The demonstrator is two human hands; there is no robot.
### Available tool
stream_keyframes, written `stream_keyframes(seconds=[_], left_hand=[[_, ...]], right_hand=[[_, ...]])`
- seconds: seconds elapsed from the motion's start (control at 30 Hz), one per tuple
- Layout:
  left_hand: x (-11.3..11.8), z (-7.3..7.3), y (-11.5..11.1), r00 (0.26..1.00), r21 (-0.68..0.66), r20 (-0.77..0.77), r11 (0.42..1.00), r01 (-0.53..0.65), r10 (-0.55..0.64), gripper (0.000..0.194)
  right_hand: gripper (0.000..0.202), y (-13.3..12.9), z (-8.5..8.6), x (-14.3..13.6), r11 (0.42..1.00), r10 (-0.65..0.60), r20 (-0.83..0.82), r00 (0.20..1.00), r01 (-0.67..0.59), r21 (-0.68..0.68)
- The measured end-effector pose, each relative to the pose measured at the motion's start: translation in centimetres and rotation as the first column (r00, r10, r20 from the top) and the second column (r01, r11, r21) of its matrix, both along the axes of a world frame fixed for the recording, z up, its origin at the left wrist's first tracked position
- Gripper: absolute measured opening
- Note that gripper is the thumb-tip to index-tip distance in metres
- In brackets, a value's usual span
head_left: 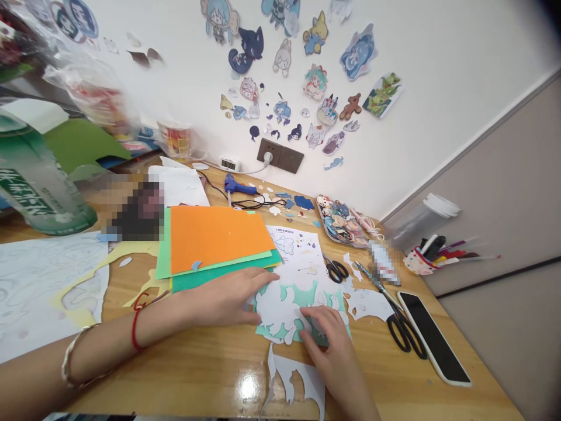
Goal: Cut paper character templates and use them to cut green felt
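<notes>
A white paper cutout (277, 311) with a curvy outline lies over a teal sheet (265, 334) in front of me. At its left edge rests my left hand (234, 295), fingers stretched and thumb apart, holding nothing. My right hand (331, 345) is at the cutout's right side, with thumb and forefinger on either side of a narrow white part of it. Other white cut shapes (323, 298) lie on the teal sheet beyond the right fingers. Below, near the table edge, is a white paper offcut (307, 383).
Coloured sheets (219, 240) are stacked at left, orange on top. A printed page (298, 251), small scissors (336, 271), large scissors (405, 333) and a phone (436, 339) lie toward the right. Behind stand a blue glue gun (239, 186), a tray of cutouts (339, 219) and a pen cup (421, 260).
</notes>
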State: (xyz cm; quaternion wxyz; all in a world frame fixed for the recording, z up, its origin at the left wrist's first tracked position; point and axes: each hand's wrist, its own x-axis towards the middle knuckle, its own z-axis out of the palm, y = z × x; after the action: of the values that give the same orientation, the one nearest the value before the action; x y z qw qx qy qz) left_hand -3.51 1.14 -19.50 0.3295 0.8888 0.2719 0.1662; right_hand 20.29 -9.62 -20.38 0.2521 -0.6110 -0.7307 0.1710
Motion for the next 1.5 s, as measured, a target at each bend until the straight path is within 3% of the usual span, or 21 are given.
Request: stream_keyframes(seconds=[0.2, 0.33, 0.47, 0.6, 0.73, 0.83, 1.07, 1.3, 1.5], left_hand=[[0.4, -0.3, 0.1, 1.0, 0.038, 0.014, 0.999, 0.001, -0.002, 0.058], [0.6, -0.4, 0.1, 1.0, 0.043, 0.022, 0.999, -0.015, 0.014, 0.05], [0.8, -0.7, 0.0, 0.998, 0.03, 0.041, 0.999, -0.041, 0.04, 0.045], [1.0, -1.0, 0.0, 0.996, 0.032, 0.066, 0.997, -0.069, 0.067, 0.043], [1.2, -1.1, -0.1, 0.994, 0.044, 0.073, 0.995, -0.085, 0.082, 0.042], [1.3, -1.2, -0.2, 0.993, 0.054, 0.069, 0.993, -0.103, 0.1, 0.038], [1.5, -1.2, -0.6, 0.992, 0.096, 0.064, 0.988, -0.118, 0.112, 0.03], [1.6, -1.1, -1.2, 0.996, 0.125, 0.06, 0.99, -0.072, 0.065, 0.039], [1.7, -1.2, -1.2, 0.995, 0.087, 0.065, 0.993, -0.078, 0.073, 0.041]], right_hand=[[0.024, -0.2, -0.4, -0.4, 0.998, -0.066, -0.031, 0.997, 0.066, 0.014], [0.025, -0.4, -0.4, -1.3, 0.982, -0.186, -0.163, 0.969, 0.18, -0.047], [0.025, -0.4, -0.1, -2.2, 0.945, -0.324, -0.338, 0.884, 0.289, -0.15], [0.03, -0.3, 0.0, -2.6, 0.939, -0.344, -0.463, 0.817, 0.284, -0.196], [0.043, -1.0, -0.1, -3.7, 0.906, -0.423, -0.603, 0.676, 0.305, -0.294], [0.048, -1.8, -0.2, -4.5, 0.87, -0.479, -0.597, 0.644, 0.257, -0.421], [0.06, -1.9, 0.4, -4.3, 0.83, -0.462, -0.569, 0.68, 0.106, -0.548], [0.065, -1.9, 0.7, -4.3, 0.803, -0.522, -0.574, 0.631, 0.136, -0.58], [0.055, -2.5, 1.8, -2.1, 0.841, -0.525, -0.601, 0.603, 0.261, -0.473]])
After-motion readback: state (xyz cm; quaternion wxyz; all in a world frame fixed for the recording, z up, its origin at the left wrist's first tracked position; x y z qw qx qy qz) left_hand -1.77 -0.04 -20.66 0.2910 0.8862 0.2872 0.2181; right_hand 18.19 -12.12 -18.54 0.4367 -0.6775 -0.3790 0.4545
